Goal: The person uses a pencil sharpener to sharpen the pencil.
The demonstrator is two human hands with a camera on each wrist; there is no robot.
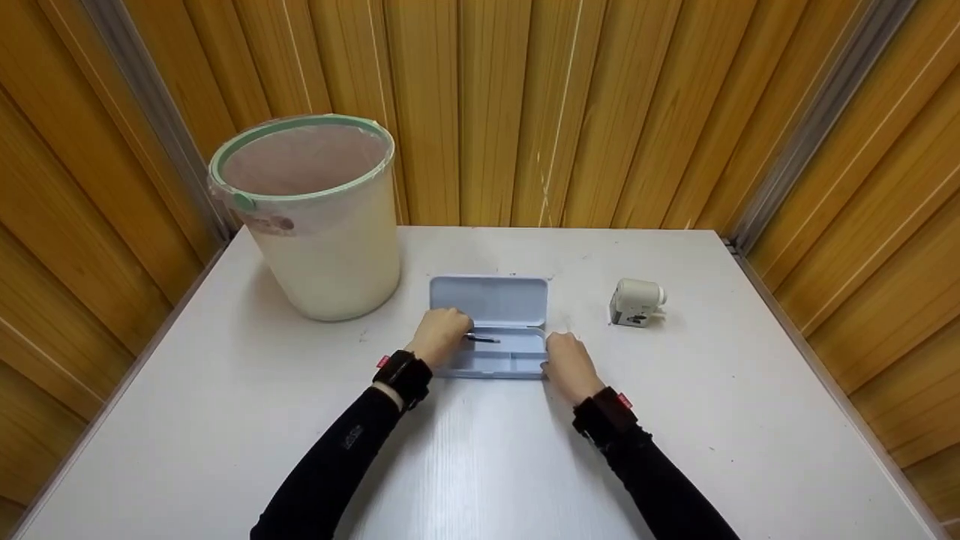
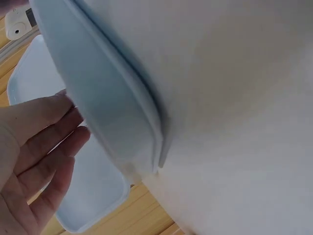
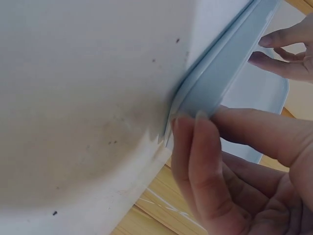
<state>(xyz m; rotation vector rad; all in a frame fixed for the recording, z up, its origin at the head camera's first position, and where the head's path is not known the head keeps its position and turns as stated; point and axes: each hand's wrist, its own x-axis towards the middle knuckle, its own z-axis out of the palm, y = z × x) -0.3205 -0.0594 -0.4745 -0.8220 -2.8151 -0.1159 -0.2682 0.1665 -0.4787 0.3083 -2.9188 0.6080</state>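
Observation:
A pale blue pencil case [image 1: 491,375] lies with its lid [image 1: 487,300] raised at the back and its divided tray facing up. Over the left part of the tray is my left hand [image 1: 441,336], fingers bent, with a slim dark pen [image 1: 482,339] sticking out at its fingertips. In the left wrist view the case's wall [image 2: 107,93] hides those fingertips. My right hand [image 1: 571,366] grips the right end of the case. From the right wrist, its thumb [image 3: 264,129] is seen inside the rim and its fingers [image 3: 205,161] against the outer wall.
A tall cream bucket [image 1: 337,255] with a green rim and clear liner stands at the back left. To the right of the case sits a small cream device [image 1: 634,302] with a white knob. Wood-patterned panels [image 1: 487,112] enclose the white table [image 1: 480,465].

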